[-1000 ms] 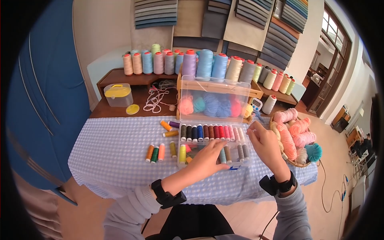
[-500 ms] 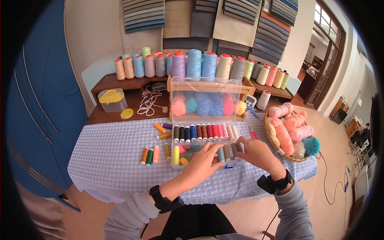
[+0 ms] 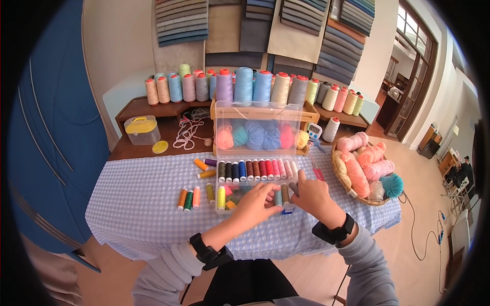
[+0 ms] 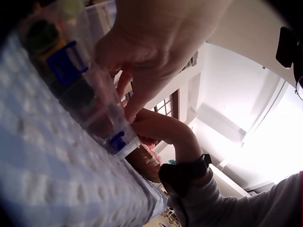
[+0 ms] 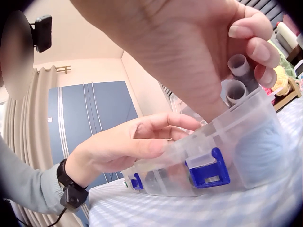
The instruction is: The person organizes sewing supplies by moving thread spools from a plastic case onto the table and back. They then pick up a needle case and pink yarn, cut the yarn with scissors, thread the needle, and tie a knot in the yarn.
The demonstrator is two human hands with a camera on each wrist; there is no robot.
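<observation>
A clear plastic box (image 3: 219, 211) stands with its lid (image 3: 259, 109) raised. Its back row holds upright thread spools (image 3: 263, 169) from dark to pale pink. In front are a yellow spool (image 3: 221, 198), a teal spool (image 3: 278, 198) and a brown spool (image 3: 285, 194). My right hand (image 3: 314, 196) curls its fingers round two grey spools (image 5: 236, 91) at the box's right end; they lean, partly hidden by the hand. My left hand (image 3: 251, 205), fingers loosely bent, lies over the front compartments beside the teal spool, thumb near the front wall (image 5: 177, 161).
Loose spools (image 3: 189, 199) lie and stand left of the box on the checked cloth (image 3: 138, 204). At the right is a yarn basket (image 3: 352, 193), with pink-handled scissors (image 3: 318, 174) between. Behind stand large thread cones (image 3: 243, 86) and a yellow-lidded tub (image 3: 142, 131).
My right hand has come down and left from above the box's right edge and now grips the grey spools, which have tilted. The left hand stays over the front compartments, fingers slightly more bent.
</observation>
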